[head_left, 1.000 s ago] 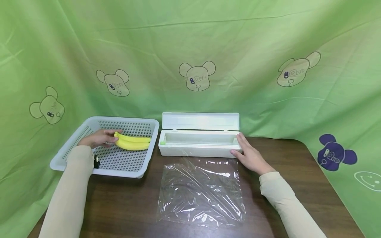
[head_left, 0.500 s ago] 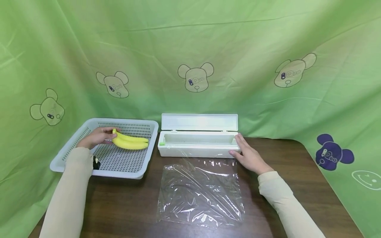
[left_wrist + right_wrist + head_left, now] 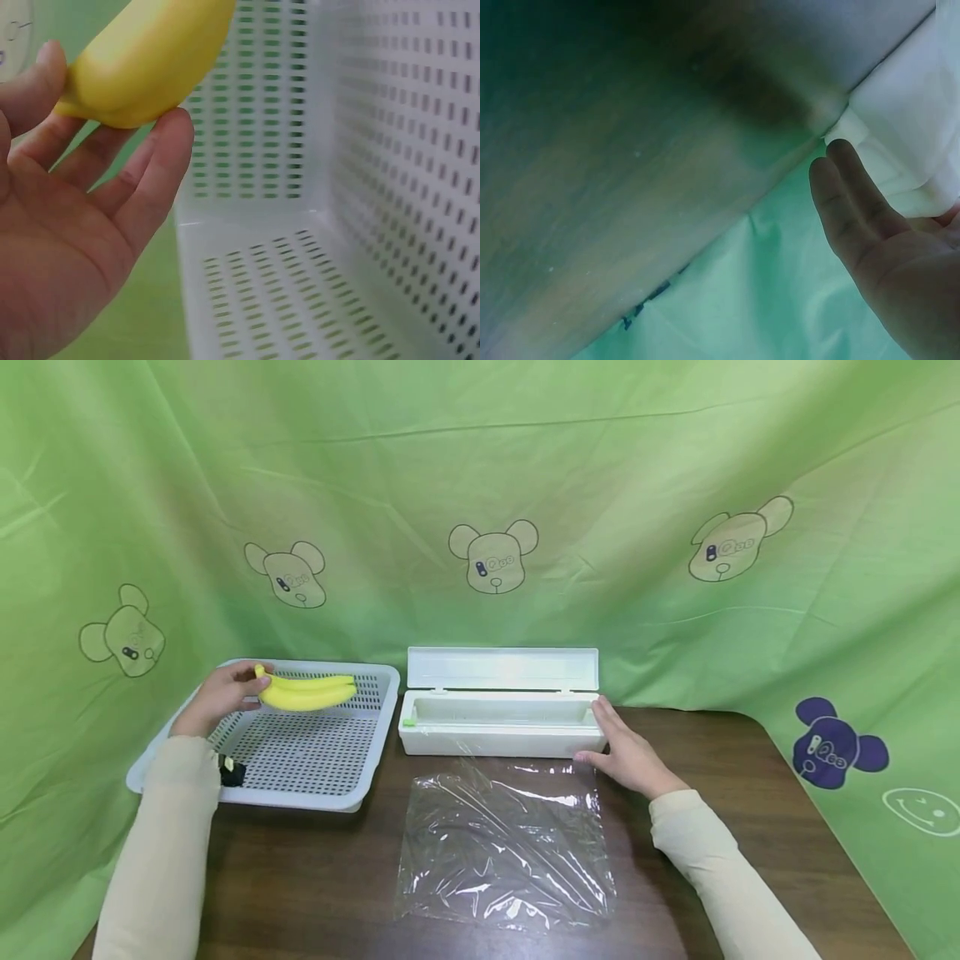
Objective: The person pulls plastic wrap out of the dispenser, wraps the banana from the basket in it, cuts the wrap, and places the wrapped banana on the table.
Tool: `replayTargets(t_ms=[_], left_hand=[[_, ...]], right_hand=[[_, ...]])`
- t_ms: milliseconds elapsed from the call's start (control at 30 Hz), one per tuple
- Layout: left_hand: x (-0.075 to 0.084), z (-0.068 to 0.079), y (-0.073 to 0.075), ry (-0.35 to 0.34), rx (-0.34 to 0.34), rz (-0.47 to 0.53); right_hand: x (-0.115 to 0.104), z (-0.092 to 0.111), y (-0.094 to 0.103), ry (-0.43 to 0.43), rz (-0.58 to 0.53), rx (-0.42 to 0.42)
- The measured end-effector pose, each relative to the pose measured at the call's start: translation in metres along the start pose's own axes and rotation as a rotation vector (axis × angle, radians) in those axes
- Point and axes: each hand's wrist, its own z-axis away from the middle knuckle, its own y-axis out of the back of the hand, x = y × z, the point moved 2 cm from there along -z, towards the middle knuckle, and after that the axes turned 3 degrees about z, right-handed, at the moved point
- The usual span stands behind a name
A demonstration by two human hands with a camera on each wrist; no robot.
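Note:
My left hand [image 3: 221, 693] pinches a small bunch of yellow bananas [image 3: 309, 695] by the stem end, over the white perforated basket [image 3: 388, 710]. In the left wrist view, the thumb and fingers hold the end of the bananas [image 3: 154, 60], and the basket wall [image 3: 262, 105] stands beyond. My right hand [image 3: 630, 752] rests with extended fingers against the right end of a long white cling film box [image 3: 502, 743], whose lid [image 3: 502, 668] stands up at the back. The right wrist view shows the fingers of the right hand [image 3: 892, 240] straight beside the box end [image 3: 900, 142].
A sheet of clear plastic film [image 3: 506, 852] lies on the brown wooden table [image 3: 315, 877], running from the front of the box toward me. A green curtain [image 3: 600, 460] with bear-head drawings hangs behind and at both sides.
The left hand has lifted the bananas up from the basket floor and carried them a little left. The right hand stays at the box's end.

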Motion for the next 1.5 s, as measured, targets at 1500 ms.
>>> replayTargets(t_ms=[1500], left_hand=[[0.075,0.051,-0.02,-0.333,0.037,0.122]], right_hand=[[0.002,-0.001,0.013,0.111,0.079,0.053]])
